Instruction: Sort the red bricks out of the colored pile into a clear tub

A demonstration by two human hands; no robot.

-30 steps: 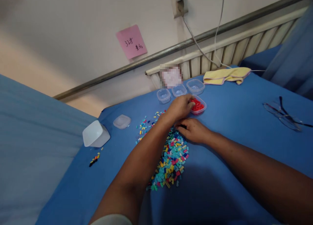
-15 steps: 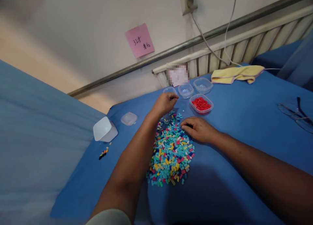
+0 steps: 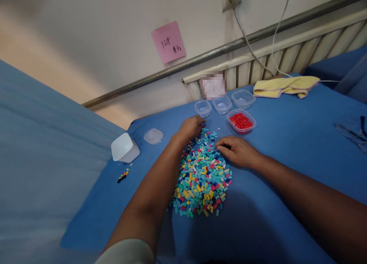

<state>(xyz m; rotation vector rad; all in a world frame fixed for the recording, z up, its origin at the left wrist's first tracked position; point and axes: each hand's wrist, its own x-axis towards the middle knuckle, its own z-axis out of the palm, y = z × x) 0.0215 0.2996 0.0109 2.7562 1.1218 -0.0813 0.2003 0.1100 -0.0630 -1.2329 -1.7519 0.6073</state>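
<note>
A heap of small toy bricks (image 3: 200, 180) in turquoise, yellow, pink, blue and white lies on the blue sheet between my forearms. At its far end, my left hand (image 3: 191, 128) is low with fingers curled together; a bit of red shows by the fingertips, but what they hold is hidden. On the heap's right side rests my right hand (image 3: 237, 151), its thumb and forefinger drawn together at the tips, with nothing I can make out between them. Just beyond stands a clear tub of red bricks (image 3: 241, 121). A single white brick (image 3: 219, 128) lies apart near it.
Three clear tubs, a left one (image 3: 203, 109), a middle one (image 3: 222, 105) and a right one (image 3: 243, 99), line the back. Leftward are a lid (image 3: 153, 136), a tipped white container (image 3: 125, 148) and several loose bricks (image 3: 123, 176). A yellow cloth (image 3: 286, 86) and glasses (image 3: 351, 136) lie right.
My left hand has come down and back from beside the left clear tub to the heap's far end. My right hand stays at the heap's side. The view has shifted slightly.
</note>
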